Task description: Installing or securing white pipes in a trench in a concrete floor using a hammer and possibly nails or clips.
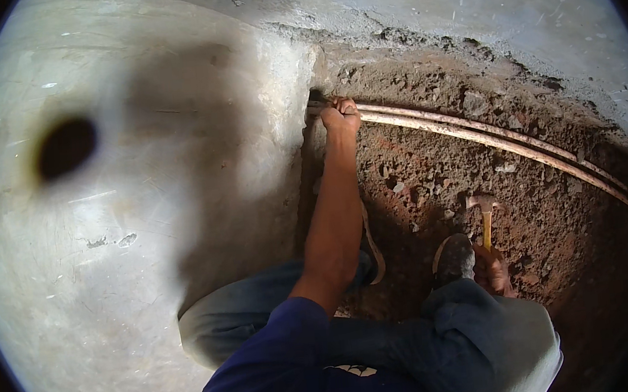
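Observation:
My left hand [341, 116] is closed around two thin, dusty pipes [465, 132], close to where they run into the wall corner. Whether something else is inside that fist is hidden. Low on the right, beside my shoe [454, 258], my right hand [495, 273] grips the wooden handle of a hammer [487, 227]. The hammer's metal head points up and away from me, over the rough soil and apart from the pipes.
Smooth grey plaster wall [112, 273] fills the left side. Broken earth and rubble [408, 165] lie under the pipes. A concrete surface with a jagged edge [477, 10] runs along the far side. My bent legs [453, 333] take up the near side.

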`<state>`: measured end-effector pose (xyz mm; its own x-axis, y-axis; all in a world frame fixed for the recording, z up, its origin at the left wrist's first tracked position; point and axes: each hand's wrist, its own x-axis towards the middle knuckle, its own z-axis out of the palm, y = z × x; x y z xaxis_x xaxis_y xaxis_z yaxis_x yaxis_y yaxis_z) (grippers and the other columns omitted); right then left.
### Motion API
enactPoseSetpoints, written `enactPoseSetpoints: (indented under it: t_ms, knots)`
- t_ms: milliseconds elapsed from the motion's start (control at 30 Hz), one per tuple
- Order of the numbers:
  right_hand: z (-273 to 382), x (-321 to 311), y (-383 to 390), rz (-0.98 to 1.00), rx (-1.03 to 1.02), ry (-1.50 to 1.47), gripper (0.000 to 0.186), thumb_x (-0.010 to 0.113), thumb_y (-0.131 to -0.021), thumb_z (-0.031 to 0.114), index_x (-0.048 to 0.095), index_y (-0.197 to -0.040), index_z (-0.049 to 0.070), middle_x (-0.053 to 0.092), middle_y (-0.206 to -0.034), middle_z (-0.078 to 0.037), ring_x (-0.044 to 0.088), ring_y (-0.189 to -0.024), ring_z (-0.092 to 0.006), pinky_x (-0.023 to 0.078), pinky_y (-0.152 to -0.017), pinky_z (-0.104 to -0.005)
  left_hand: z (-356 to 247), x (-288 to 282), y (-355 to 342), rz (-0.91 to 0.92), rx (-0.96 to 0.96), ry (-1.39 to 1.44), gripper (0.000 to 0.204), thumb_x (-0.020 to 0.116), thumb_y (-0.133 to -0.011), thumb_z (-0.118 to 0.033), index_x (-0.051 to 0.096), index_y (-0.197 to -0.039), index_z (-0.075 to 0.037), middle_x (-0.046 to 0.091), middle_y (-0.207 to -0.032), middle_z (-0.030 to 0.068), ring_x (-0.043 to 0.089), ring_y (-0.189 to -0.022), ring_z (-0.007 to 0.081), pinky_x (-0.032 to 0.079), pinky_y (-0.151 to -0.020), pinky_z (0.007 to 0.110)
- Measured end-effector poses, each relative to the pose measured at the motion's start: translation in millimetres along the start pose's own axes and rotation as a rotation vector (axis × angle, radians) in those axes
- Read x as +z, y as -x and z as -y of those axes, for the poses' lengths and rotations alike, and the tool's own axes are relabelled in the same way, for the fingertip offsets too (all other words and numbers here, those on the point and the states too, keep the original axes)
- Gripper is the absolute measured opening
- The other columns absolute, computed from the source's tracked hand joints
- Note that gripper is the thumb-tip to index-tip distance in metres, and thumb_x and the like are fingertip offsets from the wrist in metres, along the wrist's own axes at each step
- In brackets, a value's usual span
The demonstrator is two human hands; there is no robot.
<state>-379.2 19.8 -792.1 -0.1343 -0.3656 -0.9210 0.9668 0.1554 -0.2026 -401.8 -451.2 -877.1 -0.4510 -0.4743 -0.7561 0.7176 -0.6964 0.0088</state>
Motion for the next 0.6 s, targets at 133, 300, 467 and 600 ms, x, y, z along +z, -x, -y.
enactPoseSetpoints:
  t_ms: [133,300,467,600]
  knots:
    - [12.1,25.4,9.3,-0.24,-0.222,0.589,0.03,0.063,-0.079,0.032,0.051,-0.078,0.004,0.043,-0.059,0.001,0.038,-0.051,-0.0109,0.032,-0.047,-0.0279,-14.1,3.6,-13.3,0.133,-0.068,-0.008,0.021,0.037,-0.084,-0.009,0.036,-0.062,-0.007,0.034,-0.054,0.0023,0.029,-0.042,0.0129,0.031,-0.038,0.023]
    - [30.9,43.1,1.7,-0.182,-0.669,0.73,0.032,0.063,-0.08,0.029,0.055,-0.078,-0.002,0.051,-0.061,-0.005,0.044,-0.056,-0.0166,0.037,-0.053,-0.0331,13.4,-1.5,-12.1,0.053,-0.059,0.011,0.019,0.033,-0.087,-0.013,0.04,-0.071,-0.005,0.042,-0.063,0.0055,0.037,-0.051,0.016,0.039,-0.048,0.028]
    - [69.4,97.9,-14.6,0.117,-0.788,0.674,0.031,0.062,-0.081,0.025,0.059,-0.089,-0.005,0.056,-0.066,-0.005,0.048,-0.058,-0.0125,0.039,-0.053,-0.0293,-2.1,-4.2,-15.1,0.15,-0.084,0.209,0.015,0.038,-0.083,-0.012,0.042,-0.07,-0.006,0.037,-0.058,0.0018,0.034,-0.047,0.0139,0.033,-0.043,0.025]
    - [64.0,114.6,-47.8,0.065,-0.817,0.678,0.03,0.061,-0.082,0.02,0.058,-0.099,-0.006,0.057,-0.069,-0.004,0.05,-0.06,-0.0085,0.039,-0.052,-0.0237,3.3,-8.9,-10.5,0.205,-0.071,0.117,0.011,0.041,-0.077,-0.007,0.04,-0.067,-0.008,0.03,-0.054,-0.0001,0.029,-0.043,0.013,0.026,-0.039,0.025]
